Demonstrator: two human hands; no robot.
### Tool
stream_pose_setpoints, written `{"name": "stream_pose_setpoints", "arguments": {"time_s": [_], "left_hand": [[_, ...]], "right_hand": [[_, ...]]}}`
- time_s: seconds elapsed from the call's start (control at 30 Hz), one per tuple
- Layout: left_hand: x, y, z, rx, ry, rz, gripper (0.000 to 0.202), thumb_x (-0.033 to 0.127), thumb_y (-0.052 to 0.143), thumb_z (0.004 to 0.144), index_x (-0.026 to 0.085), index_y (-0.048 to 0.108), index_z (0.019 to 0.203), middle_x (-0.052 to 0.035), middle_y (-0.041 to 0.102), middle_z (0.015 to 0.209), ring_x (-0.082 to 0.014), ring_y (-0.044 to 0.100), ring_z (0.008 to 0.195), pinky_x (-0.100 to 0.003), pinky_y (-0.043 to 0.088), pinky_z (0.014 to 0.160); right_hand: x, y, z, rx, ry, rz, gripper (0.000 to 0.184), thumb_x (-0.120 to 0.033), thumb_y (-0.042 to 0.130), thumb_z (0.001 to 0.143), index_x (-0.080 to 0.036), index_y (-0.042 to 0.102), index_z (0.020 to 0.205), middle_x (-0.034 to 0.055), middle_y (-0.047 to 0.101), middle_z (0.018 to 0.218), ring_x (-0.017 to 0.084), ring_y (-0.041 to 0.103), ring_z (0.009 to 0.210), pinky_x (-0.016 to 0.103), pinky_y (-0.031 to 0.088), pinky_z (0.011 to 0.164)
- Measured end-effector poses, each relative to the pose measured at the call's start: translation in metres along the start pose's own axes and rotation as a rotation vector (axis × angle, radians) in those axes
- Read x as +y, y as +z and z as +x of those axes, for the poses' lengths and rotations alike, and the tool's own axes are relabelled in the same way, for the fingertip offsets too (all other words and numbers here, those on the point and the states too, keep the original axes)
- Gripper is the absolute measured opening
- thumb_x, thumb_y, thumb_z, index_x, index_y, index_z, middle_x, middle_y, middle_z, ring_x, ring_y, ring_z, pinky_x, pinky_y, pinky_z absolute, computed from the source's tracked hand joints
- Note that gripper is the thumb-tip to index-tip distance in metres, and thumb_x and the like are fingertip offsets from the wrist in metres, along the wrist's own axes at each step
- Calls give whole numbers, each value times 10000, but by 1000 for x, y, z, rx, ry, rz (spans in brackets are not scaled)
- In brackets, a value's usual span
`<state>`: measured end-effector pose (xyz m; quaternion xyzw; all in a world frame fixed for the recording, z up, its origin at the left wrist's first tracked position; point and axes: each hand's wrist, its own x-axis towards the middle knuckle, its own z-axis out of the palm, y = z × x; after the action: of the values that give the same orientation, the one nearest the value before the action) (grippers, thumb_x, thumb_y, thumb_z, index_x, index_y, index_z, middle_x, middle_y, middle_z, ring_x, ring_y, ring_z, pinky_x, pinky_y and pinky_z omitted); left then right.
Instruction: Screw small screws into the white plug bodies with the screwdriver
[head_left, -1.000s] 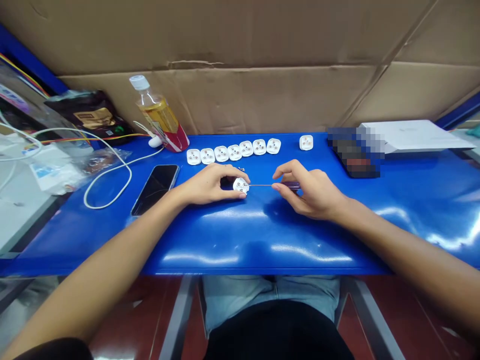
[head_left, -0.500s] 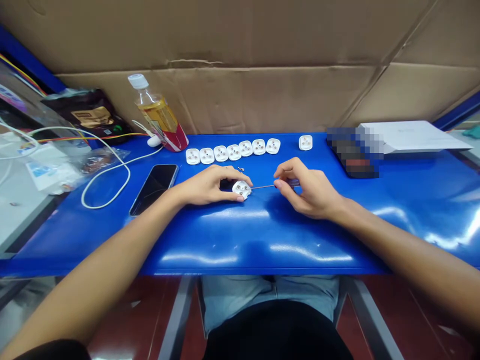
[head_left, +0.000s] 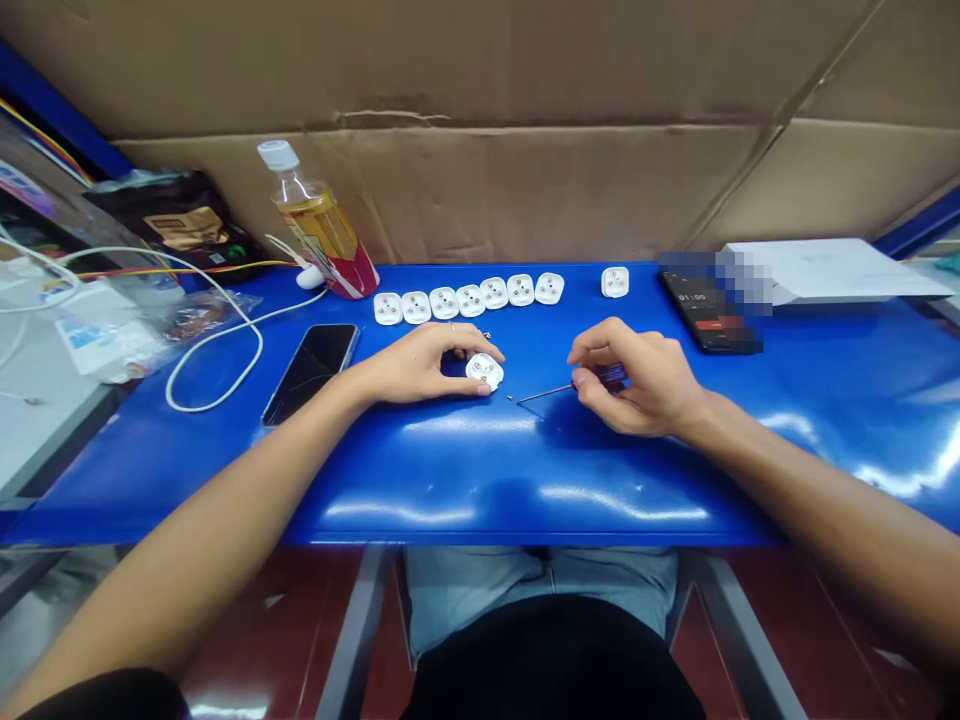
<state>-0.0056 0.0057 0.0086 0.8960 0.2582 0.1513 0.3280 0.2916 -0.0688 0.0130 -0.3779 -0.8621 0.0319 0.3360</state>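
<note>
My left hand [head_left: 431,365] grips a white plug housing [head_left: 484,371] with metal pieces inside, between thumb and fingers on the table. In my right hand [head_left: 637,380] is a screwdriver [head_left: 546,394], its handle mostly hidden by the fingers. The thin shaft points left, and its tip is close to the table, apart from the housing. Just left of the tip lies a tiny metal piece [head_left: 510,398], perhaps a screw. A few small metal bits [head_left: 486,335] lie behind the held housing, partly hidden.
Several similar white housings [head_left: 470,300] form a row at the back, and another [head_left: 615,282] stands to the right. A bottle [head_left: 326,235], phone [head_left: 311,372] and white cable [head_left: 214,410] are at left. Another phone [head_left: 709,310] and a white box [head_left: 817,270] are at right.
The screwdriver has moved away from the housing, its tip now lower and to the right near the table. A tiny metal piece now shows beside the tip. The left hand keeps its hold.
</note>
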Motion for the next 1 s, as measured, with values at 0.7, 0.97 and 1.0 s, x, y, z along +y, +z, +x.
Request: {"name": "stream_pose_setpoints", "arguments": {"time_s": [0.7, 0.97, 1.0], "left_hand": [[3, 1, 0, 195, 85, 14, 420, 448, 830, 871, 228, 777, 1224, -93, 750, 1213, -241, 678, 1108, -387, 525, 1020], [7, 8, 1, 256, 171, -44, 232, 376, 818, 899, 221, 818, 1072, -83, 795, 1066, -229, 713, 1037, -399, 543, 984], [7, 9, 2, 261, 180, -61, 214, 366, 812, 907, 218, 820, 1062, -83, 796, 1049, -225, 714, 1022, -395, 546, 977]], "right_hand": [[-4, 2, 0, 159, -65, 0, 139, -160, 608, 919, -271, 585, 999, -10, 779, 836, 161, 720, 590, 281, 561, 550], [-4, 5, -4, 184, 12, -4, 73, -224, 642, 942, -259, 641, 1006, 16, 786, 893, 181, 736, 640, 299, 603, 592], [-4, 5, -4, 182, 16, -7, 73, -227, 645, 941, -257, 645, 1007, 18, 786, 894, 183, 737, 645, 300, 605, 597]]}}
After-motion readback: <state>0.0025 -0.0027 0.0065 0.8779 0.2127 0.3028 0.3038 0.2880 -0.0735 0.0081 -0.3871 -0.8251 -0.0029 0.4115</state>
